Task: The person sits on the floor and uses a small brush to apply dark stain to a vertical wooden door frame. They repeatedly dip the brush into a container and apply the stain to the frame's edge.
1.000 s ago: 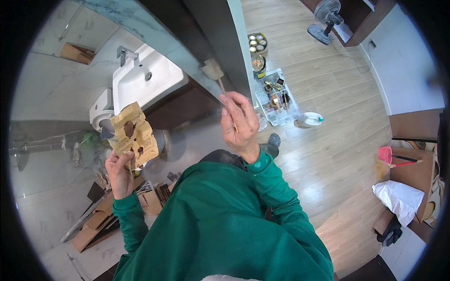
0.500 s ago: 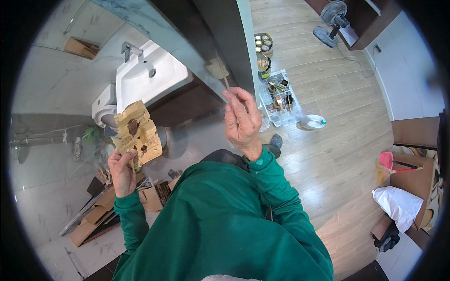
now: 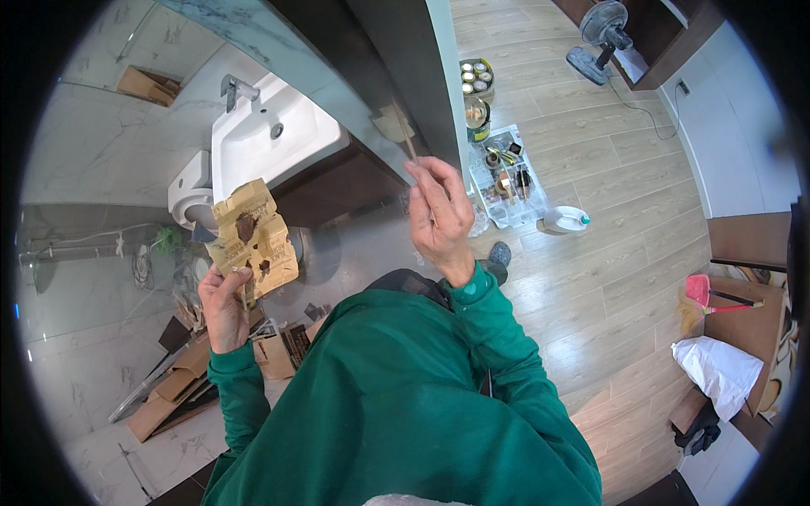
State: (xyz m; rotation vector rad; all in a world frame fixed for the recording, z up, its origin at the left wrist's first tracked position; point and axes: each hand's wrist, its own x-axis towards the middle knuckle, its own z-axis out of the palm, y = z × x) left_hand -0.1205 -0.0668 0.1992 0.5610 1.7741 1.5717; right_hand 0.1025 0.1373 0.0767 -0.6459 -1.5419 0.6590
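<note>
My left hand pinches the lower corner of a creased, flattened piece of tan cardboard, its thumb on top. Dark brown smears lie on the cardboard's upper face. Raised in front of a dark door frame, my right hand grips a thin stick between thumb and fingertips. The stick points up toward a pale patch on the frame; whether its tip touches the patch, and whether it ends in bristles, is too small to tell.
A white washbasin and a toilet stand at left, cardboard scraps below them. Beyond the frame, brushes and pots lie on a plastic sheet, beside a tub of cans and a white jug. A fan stands far right.
The whole view has shifted slightly. Both hands keep their hold on the cardboard and the thin stick, in nearly the same places.
</note>
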